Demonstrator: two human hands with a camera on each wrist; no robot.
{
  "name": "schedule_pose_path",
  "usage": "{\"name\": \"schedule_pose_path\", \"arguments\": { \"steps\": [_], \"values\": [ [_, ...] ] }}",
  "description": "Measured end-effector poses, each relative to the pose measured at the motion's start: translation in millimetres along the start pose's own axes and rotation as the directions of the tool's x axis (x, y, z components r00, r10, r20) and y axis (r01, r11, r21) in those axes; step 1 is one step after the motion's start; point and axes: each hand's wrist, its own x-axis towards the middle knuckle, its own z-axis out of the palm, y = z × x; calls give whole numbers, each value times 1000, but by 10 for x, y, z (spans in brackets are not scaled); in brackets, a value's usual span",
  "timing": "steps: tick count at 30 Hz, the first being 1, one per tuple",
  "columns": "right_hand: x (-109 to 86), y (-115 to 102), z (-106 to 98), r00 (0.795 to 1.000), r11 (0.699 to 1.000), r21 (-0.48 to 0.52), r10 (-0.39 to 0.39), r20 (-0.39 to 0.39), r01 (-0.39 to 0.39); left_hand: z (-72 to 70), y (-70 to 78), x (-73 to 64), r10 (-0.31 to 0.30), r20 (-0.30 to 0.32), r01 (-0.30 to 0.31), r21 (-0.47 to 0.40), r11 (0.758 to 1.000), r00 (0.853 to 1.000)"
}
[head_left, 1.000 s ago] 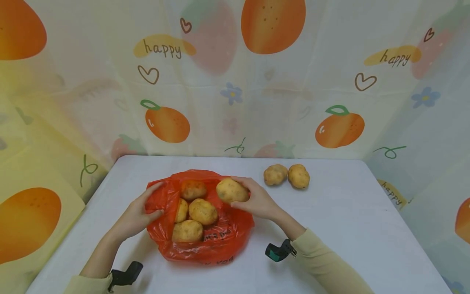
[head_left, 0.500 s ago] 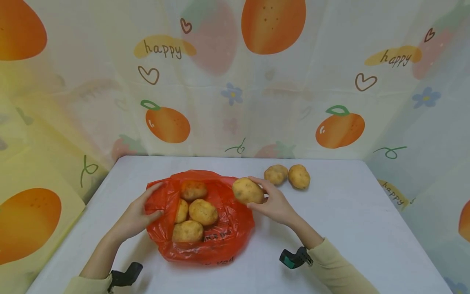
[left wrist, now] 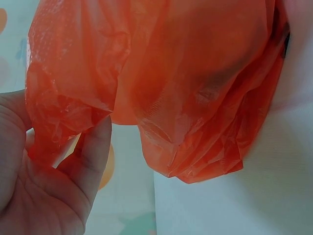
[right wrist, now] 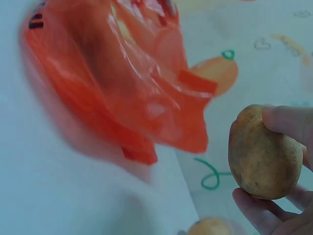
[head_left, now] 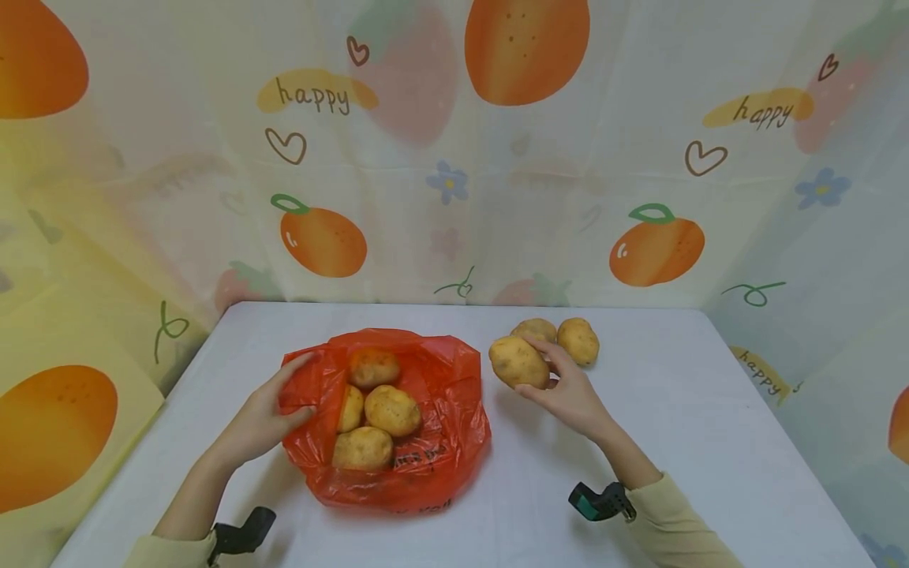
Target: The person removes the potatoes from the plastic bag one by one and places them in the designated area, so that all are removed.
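A red plastic bag (head_left: 447,394) lies with its mouth spread, and several potatoes (head_left: 393,410) show inside it. My left hand (head_left: 259,414) grips the bag's left edge; in the left wrist view its thumb and fingers (left wrist: 95,152) are around the thin plastic. Off to the right of the bag, my right hand (head_left: 568,394) holds one potato (head_left: 518,362) between thumb and fingers, raised above the table. In the right wrist view that potato (right wrist: 264,152) is apart from the bag (right wrist: 122,83).
Two loose potatoes sit side by side at the back of the white table (head_left: 675,410): the right one (head_left: 578,341) shows whole, the left one (head_left: 534,326) is partly covered by the held potato. A fruit-printed cloth (head_left: 497,213) hangs behind the table.
My right hand has carried the potato from over the bag's right side rightward, out past its edge, toward the two loose potatoes. My left hand keeps its place on the bag.
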Motion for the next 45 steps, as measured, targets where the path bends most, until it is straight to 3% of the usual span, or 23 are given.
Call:
{"name": "schedule_pose_path", "arguments": {
  "steps": [6,21,26,45],
  "values": [
    [-49,69,-163,994,995,-26,99,-40,-100,-3,4,0,-7,-1,7,-2,1000,1000],
    [-117,309,-581,968,983,-28,175,-178,-182,6,-8,6,-5,5,5,6,1000,1000],
    [-112,355,-701,962,981,-57,167,-214,-183,9,0,7,-7,6,7,5,1000,1000],
    [36,650,-989,937,956,-96,246,-247,-276,-8,7,-9,-3,-5,3,13,1000,1000]
  ]
}}
